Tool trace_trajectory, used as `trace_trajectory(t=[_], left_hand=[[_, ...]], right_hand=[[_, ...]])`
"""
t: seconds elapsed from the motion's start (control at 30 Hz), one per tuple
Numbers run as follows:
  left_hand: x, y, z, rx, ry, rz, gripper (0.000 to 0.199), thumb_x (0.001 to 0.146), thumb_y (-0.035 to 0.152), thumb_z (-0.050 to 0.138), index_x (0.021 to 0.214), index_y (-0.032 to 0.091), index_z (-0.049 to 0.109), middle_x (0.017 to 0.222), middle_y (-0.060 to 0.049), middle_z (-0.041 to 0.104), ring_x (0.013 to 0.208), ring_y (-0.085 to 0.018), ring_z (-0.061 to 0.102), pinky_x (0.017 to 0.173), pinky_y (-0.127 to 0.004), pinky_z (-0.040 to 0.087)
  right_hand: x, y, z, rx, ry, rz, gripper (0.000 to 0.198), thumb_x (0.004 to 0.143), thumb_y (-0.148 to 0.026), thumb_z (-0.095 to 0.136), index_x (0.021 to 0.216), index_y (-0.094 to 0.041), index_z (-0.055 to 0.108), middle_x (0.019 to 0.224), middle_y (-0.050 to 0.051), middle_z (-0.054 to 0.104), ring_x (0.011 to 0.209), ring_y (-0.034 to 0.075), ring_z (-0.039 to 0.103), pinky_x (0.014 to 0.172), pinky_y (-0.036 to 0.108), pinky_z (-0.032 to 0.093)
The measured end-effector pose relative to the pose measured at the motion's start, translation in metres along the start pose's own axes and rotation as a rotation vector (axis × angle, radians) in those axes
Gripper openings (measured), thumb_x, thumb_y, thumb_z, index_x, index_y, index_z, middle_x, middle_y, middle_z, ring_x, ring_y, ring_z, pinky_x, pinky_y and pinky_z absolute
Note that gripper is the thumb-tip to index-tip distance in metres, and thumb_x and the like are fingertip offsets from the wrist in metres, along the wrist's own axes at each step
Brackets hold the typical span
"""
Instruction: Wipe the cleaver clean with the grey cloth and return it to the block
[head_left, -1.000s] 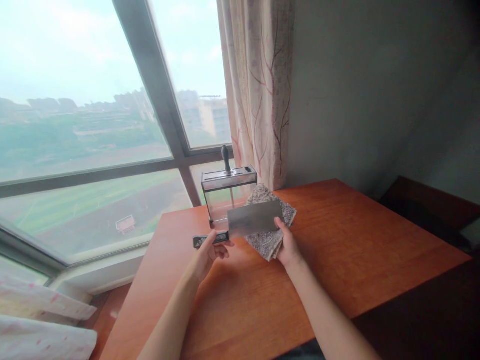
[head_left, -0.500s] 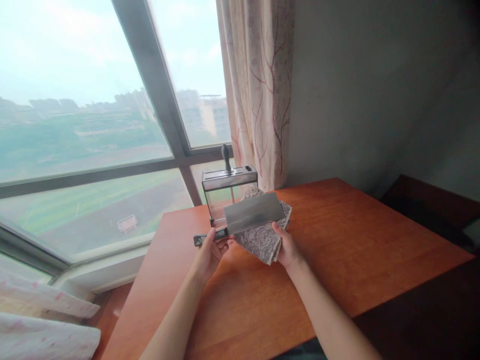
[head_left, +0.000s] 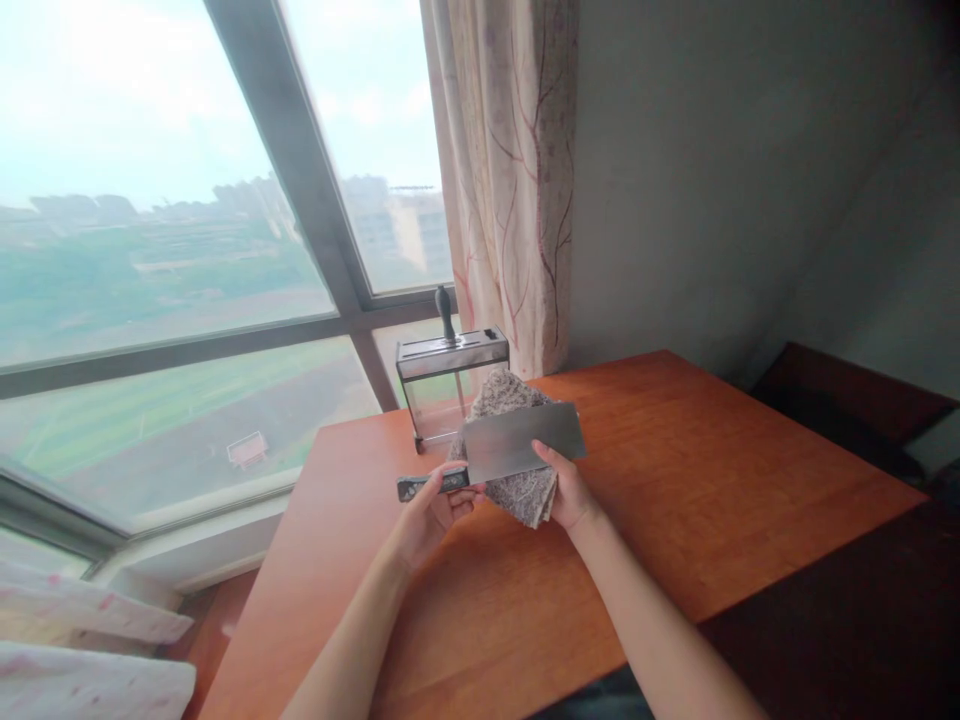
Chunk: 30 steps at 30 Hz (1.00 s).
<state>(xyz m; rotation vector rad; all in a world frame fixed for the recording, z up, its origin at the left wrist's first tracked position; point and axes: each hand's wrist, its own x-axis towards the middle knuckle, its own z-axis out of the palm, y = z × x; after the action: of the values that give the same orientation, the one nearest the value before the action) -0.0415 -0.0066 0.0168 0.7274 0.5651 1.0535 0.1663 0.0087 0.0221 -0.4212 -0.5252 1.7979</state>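
Note:
A cleaver (head_left: 517, 440) with a broad steel blade and a dark handle is held above the table. Its handle lies in my left hand (head_left: 435, 508), thumb on top and fingers curled underneath. Behind the blade is a folded, fluffy grey cloth (head_left: 517, 500), showing above and below the steel. My right hand (head_left: 568, 488) grips the cloth at its right side, with the thumb resting on the blade's face and the fingers mostly hidden behind. Just beyond the cloth stands a clear-sided knife block (head_left: 427, 408) with a dark knife handle (head_left: 445, 312) sticking up from its top.
The brown wooden table (head_left: 675, 480) extends under and around my hands. Windows (head_left: 165, 300) run along the left, and a patterned curtain (head_left: 517, 180) hangs behind the knife block. A grey wall (head_left: 705, 200) rises behind the table at the right.
The cleaver has shifted slightly right and down, over the cloth. My right thumb has moved from the cloth's edge onto the blade. The view has moved a little.

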Motion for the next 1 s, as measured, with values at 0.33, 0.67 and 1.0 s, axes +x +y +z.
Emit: trace_trajectory(t=[0.33, 0.67, 1.0], left_hand=[[0.001, -0.001, 0.002, 0.01, 0.071, -0.051, 0.037, 0.086, 0.048, 0.054, 0.093, 0.013, 0.066, 0.08, -0.011, 0.072, 0.069, -0.017, 0.065, 0.07, -0.028, 0.048], [0.001, 0.001, 0.002, 0.074, 0.088, -0.041, 0.039, 0.085, 0.047, 0.056, 0.098, 0.012, 0.065, 0.079, -0.012, 0.072, 0.07, -0.021, 0.067, 0.07, -0.03, 0.049], [0.002, 0.005, 0.002, 0.069, 0.141, 0.001, 0.038, 0.085, 0.045, 0.058, 0.098, 0.011, 0.066, 0.078, -0.011, 0.073, 0.068, -0.02, 0.068, 0.066, -0.028, 0.05]], right_hand=[[0.002, 0.007, -0.005, -0.087, -0.047, 0.052, 0.033, 0.08, -0.033, 0.066, 0.105, -0.012, 0.066, 0.104, 0.011, 0.072, 0.102, 0.025, 0.066, 0.092, 0.039, 0.05], [0.002, 0.016, -0.006, -0.179, -0.102, 0.205, 0.03, 0.076, -0.031, 0.071, 0.1, -0.013, 0.07, 0.092, 0.01, 0.075, 0.092, 0.026, 0.07, 0.083, 0.036, 0.054], [-0.003, 0.014, 0.0, -0.152, -0.15, 0.201, 0.032, 0.069, -0.02, 0.074, 0.1, -0.012, 0.07, 0.095, 0.01, 0.074, 0.098, 0.028, 0.068, 0.087, 0.039, 0.053]])
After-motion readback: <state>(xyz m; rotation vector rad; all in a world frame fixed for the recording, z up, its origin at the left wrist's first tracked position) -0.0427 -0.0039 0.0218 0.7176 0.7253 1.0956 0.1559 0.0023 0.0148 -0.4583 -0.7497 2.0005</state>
